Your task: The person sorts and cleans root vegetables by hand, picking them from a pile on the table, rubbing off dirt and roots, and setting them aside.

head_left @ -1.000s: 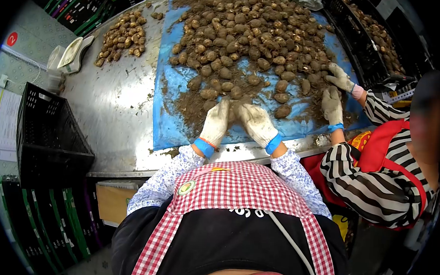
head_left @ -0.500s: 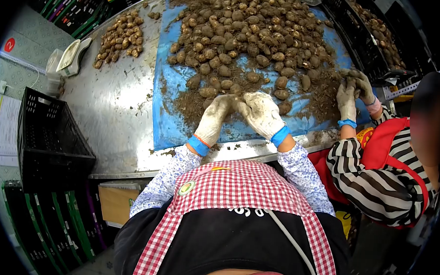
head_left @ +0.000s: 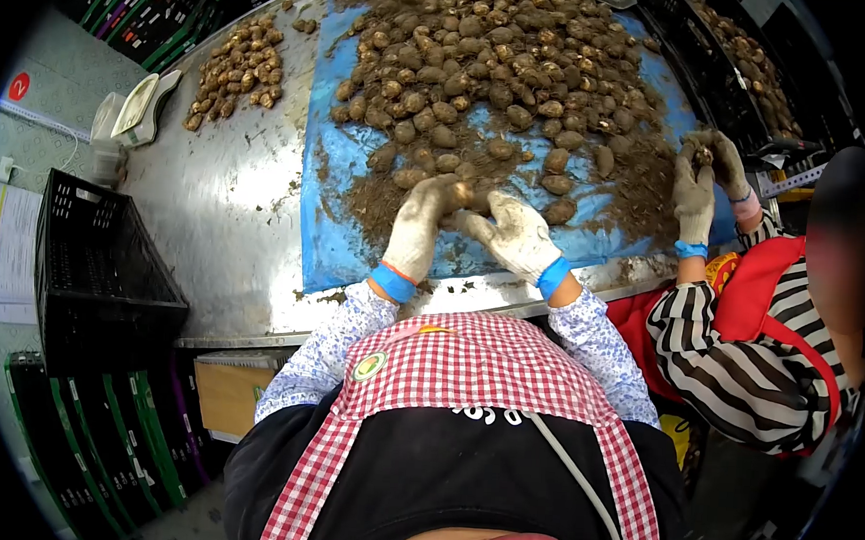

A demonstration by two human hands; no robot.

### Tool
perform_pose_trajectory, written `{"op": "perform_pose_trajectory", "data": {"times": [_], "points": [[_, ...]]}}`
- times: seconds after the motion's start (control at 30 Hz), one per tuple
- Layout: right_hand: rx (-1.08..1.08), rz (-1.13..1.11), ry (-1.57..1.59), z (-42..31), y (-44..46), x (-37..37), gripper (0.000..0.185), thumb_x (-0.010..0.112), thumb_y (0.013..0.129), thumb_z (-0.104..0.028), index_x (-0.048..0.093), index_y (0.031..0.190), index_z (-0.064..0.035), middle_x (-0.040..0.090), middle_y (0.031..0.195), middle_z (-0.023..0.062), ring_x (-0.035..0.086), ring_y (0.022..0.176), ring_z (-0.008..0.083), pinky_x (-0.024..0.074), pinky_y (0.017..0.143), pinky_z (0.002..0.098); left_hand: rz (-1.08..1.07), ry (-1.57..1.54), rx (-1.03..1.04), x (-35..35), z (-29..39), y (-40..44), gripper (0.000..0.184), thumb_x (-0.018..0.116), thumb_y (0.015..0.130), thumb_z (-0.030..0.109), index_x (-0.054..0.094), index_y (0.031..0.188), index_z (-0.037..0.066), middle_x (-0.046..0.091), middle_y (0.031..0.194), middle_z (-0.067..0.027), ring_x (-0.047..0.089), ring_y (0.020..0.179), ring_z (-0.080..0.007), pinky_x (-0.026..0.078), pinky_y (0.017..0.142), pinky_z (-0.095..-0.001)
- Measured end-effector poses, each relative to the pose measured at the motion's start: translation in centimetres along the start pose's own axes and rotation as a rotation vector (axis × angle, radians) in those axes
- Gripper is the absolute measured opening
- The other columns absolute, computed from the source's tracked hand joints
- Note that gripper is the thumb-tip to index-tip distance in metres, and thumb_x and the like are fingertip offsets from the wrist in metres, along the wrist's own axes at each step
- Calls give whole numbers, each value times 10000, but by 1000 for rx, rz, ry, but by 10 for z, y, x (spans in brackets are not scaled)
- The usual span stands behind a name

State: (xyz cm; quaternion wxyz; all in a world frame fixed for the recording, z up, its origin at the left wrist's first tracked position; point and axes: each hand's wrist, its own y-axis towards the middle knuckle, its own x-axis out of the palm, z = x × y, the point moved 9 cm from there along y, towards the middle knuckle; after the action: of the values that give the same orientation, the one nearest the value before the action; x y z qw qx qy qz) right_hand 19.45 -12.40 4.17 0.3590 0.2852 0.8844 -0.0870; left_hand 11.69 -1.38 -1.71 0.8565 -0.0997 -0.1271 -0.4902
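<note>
Standing at the table's lower left corner, a black crate [head_left: 112,327] pressed close to the metal table [head_left: 215,229]. Behind it, a white device [head_left: 137,113] sat at the table's left edge, and right of that a small heap of cleaner-looking tubers [head_left: 237,74] lay well in from the rim. A broad run of metal separated this heap and the crate from the straight left edge of the blue sheet [head_left: 324,250], leaving a lane wide enough for a hand to pass.

The left hand [head_left: 417,225], gloved and dirty, hovered over the sheet's near part with its fingers curled inward; a tan bit showed at the fingertips, too small to tell whether it was a gripped tuber. Beyond it rose the large heap of soil-covered tubers [head_left: 473,62], reaching toward the table's far side. The right hand [head_left: 519,237] was loosely open just beside the left, thumb standing away from its fingers. A strip of sheet and metal lay between both wrists and the table's near edge.

Farther right, a few loose tubers [head_left: 557,184] lay with gaps of blue around them. Past the soil, a co-worker's gloved hands [head_left: 692,201] met around a small brown piece, near the long black crate [head_left: 720,99] bordering the sheet.
</note>
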Motion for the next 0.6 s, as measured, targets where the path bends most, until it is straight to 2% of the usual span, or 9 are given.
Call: {"op": "perform_pose_trajectory", "data": {"times": [0.1, 0.2, 0.27, 0.33, 0.37, 0.43, 0.47, 0.5, 0.6], "points": [[-45, 12, -7, 0, 3, 3, 373, 555, 913, -389, 671, 948, -37, 660, 863, 186, 635, 845, 365, 495, 728, 437, -72, -40, -176, 6, -21, -4, 348, 431, 1021, 276, 525, 1243, 25, 610, 1089, -92, 619, 891, -161, 539, 752, -304], [-156, -10, -76, -11, 1, 9, 302, 536, 910, -301, 663, 879, -29, 646, 804, 182, 625, 844, 360, 492, 714, 438, -142, -428, -371, 10, -34, -13, 343, 418, 1024, 261, 516, 1248, 21, 611, 1070, -102, 623, 832, -170, 542, 714, -316], [-255, 20, -237, -7, -3, 21, 263, 539, 900, -252, 656, 844, -24, 641, 793, 182, 623, 853, 353, 494, 709, 432, -160, -437, -288, 1, -27, -7, 338, 416, 1021, 233, 498, 1267, 15, 609, 1081, -124, 623, 817, -198, 545, 718, -345], [-147, -84, -271, 5, -6, 29, 238, 551, 891, -226, 633, 912, -3, 641, 875, 195, 622, 895, 357, 497, 780, 424, -231, -526, -125, -8, -20, 4, 351, 421, 1018, 229, 484, 1284, 8, 601, 1110, -132, 624, 855, -207, 545, 746, -353], [-68, -72, -228, 18, -7, 31, 255, 558, 891, -238, 628, 946, 1, 643, 909, 198, 623, 907, 358, 497, 800, 424, -75, -368, -90, -10, -3, -1, 388, 438, 1011, 235, 460, 1318, -2, 576, 1183, -141, 612, 953, -212, 532, 804, -347], [0, 13, 143, 18, -6, 16, 374, 584, 899, -329, 601, 1068, 4, 639, 1030, 211, 625, 966, 365, 495, 852, 420, 6, -93, -55, -4, 13, 2, 404, 459, 1001, 237, 455, 1337, 13, 591, 1148, -129, 610, 884, -190, 525, 768, -330], [-4, 49, 131, 13, -6, 7, 393, 588, 899, -351, 605, 1079, -3, 640, 1045, 209, 626, 974, 359, 497, 845, 419, 46, 45, -43, 0, 23, 0, 414, 469, 996, 238, 452, 1347, 20, 598, 1131, -124, 608, 849, -178, 521, 750, -321], [-5, 87, 118, 10, -4, -1, 411, 592, 899, -374, 609, 1090, -10, 641, 1060, 206, 628, 982, 353, 500, 838, 419, 4, 308, -117, 16, 44, -7, 464, 494, 969, 201, 416, 1387, 17, 558, 1259, -172, 602, 1044, -230, 496, 892, -349], [111, -59, -8, 11, 8, -6, 445, 590, 905, -414, 617, 1138, -36, 646, 1096, 188, 635, 984, 334, 508, 812, 403, -143, 611, 119, 18, 11, -5, 471, 538, 968, 144, 398, 1397, 11, 531, 1297, -148, 500, 1198, -207, 410, 1011, -314]]}}
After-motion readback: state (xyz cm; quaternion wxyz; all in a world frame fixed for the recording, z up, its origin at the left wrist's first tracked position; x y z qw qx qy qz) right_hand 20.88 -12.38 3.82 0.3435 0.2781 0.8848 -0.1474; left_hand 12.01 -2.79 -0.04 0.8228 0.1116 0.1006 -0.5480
